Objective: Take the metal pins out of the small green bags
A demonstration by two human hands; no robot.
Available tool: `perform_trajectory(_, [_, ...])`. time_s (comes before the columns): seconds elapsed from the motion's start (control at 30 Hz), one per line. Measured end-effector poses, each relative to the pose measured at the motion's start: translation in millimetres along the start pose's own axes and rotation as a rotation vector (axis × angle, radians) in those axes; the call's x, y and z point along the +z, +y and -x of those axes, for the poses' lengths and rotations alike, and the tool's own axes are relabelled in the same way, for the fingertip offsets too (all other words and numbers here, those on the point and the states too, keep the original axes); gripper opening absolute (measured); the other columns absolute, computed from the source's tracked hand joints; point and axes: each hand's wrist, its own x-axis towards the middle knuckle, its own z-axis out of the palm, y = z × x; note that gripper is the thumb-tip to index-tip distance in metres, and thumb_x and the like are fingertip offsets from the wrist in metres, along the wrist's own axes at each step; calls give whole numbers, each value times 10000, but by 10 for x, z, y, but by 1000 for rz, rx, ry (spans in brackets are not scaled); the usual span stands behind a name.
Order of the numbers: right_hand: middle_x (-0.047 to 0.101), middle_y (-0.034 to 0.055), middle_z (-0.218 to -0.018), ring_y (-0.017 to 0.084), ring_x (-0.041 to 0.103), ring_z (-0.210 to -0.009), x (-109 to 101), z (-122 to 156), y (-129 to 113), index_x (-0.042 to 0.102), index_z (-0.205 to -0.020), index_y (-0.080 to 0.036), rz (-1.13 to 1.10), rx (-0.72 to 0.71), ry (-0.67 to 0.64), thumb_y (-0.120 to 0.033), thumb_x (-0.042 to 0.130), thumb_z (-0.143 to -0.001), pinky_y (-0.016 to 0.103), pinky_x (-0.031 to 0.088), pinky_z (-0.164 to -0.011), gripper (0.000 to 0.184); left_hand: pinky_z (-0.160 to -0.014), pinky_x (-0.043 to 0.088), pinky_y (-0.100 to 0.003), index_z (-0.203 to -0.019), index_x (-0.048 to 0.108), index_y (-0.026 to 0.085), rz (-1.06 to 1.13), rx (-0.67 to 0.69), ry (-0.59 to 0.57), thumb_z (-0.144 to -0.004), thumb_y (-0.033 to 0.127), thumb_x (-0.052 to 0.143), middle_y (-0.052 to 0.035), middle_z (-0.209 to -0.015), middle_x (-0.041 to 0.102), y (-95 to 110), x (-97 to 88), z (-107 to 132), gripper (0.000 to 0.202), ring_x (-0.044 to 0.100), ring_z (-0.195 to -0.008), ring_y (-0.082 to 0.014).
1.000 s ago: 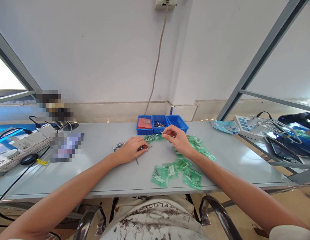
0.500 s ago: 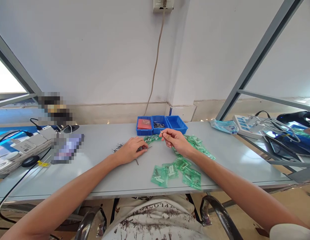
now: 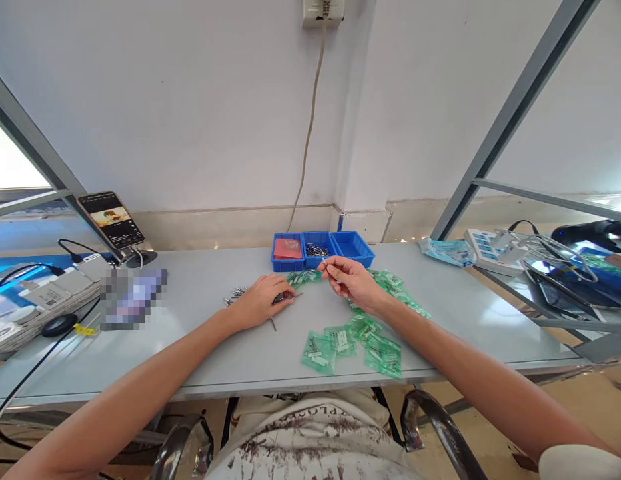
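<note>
Head view, nearest first: by the front edge of the pale grey tabletop (image 3: 240, 363) lie flat, see-through green plastic packets (image 3: 319, 353), several visibly containing slim metal pieces and white strips, so these look filled; whether they are sealed cannot be told. Further in, the left hand (image 3: 265, 299) rests palm down, fingers curled over metal parts; a thin metal rod (image 3: 273, 325) pokes out beneath it, and whether anything is firmly grasped there is hidden. Loose silvery metal pieces (image 3: 235, 293) lie just beside its outer side, apparently not yet packed. The right hand (image 3: 353, 277), raised, pinches a small slender metal piece (image 3: 325, 265) between thumb and fingertips. More green packets lie beyond and beside it, suggesting a good share is done. At the back, the middle blue plastic bin (image 3: 317, 262) holds many small loose metal parts, seemingly left to handle; the left blue plastic bin (image 3: 289, 265) holds a red flat packet (image 3: 287, 249).
</note>
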Motion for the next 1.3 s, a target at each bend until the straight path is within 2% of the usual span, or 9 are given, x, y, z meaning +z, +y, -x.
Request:
perform_trajectory(0.27, [675, 24, -910, 77, 465, -546, 35, 14, -30, 720, -969, -215, 85, -50, 66, -521, 800, -834, 231, 357, -435, 344, -936, 425, -372, -1083, 657, 242, 6, -4, 0, -1063, 355, 548, -39, -1029, 675, 11, -8, -8, 158, 608, -992, -225])
perform_trajectory(0.43, [595, -19, -778, 80, 423, -517, 48, 13, -29, 716, -926, -218, 177, -95, 117, -509, 825, -798, 245, 377, -442, 336, -928, 432, -376, -1085, 660, 246, 14, -7, -1, -1062, 363, 546, -46, -1029, 676, 12, -14, -6, 165, 610, -994, -234])
perform_trajectory(0.57, [621, -2, -767, 113, 455, -548, 26, -8, 13, 702, -915, -212, 281, -148, 161, -493, 824, -792, 262, 389, -451, 330, -937, 436, -379, -1083, 663, 244, 18, -8, 1, -1064, 383, 536, -46, -1020, 677, 8, -14, -6, 189, 613, -992, -233])
perform_trajectory(0.73, [674, 28, -837, 168, 562, -695, 6, -12, 59, 713, -890, -225, 490, -279, 221, -413, 791, -839, 307, 467, -617, 210, -938, 438, -378, -1104, 670, 244, 16, -9, 7, -1064, 401, 531, -45, -1010, 675, 15, -17, -14, 215, 610, -992, -232])
perform_trajectory(0.87, [680, 33, -863, 196, 600, -776, 19, 5, 46, 718, -871, -242, 522, -325, 218, -378, 786, -855, 339, 480, -720, 153, -935, 443, -383, -1112, 669, 244, 20, -13, 4, -1067, 412, 521, -45, -1005, 674, 19, -17, -16, 229, 611, -998, -236])
perform_trajectory(1.0, [669, 32, -849, 177, 551, -678, 20, 8, 37, 724, -902, -249, 465, -268, 205, -430, 774, -865, 307, 438, -586, 191, -930, 448, -388, -1112, 671, 244, 25, -9, 8, -1069, 430, 508, -55, -1008, 673, 13, -10, -12, 251, 611, -997, -242])
perform_trajectory(1.1, [661, 25, -879, 128, 472, -561, 23, 11, 25, 721, -950, -246, 369, -184, 147, -510, 734, -889, 288, 400, -492, 271, -929, 444, -380, -1112, 673, 248, 23, -10, 5, -1067, 419, 518, -52, -1008, 671, 6, -4, -12, 235, 611, -1000, -241])
perform_trajectory(1.3, [598, 10, -859, 90, 411, -580, 49, 34, -17, 704, -952, -211, 55, 5, 10, -549, 763, -871, 233, 380, -477, 353, -936, 435, -377, -1098, 671, 242, 28, -13, 1, -1067, 415, 519, -52, -1016, 671, 8, -4, -13, 232, 608, -997, -239])
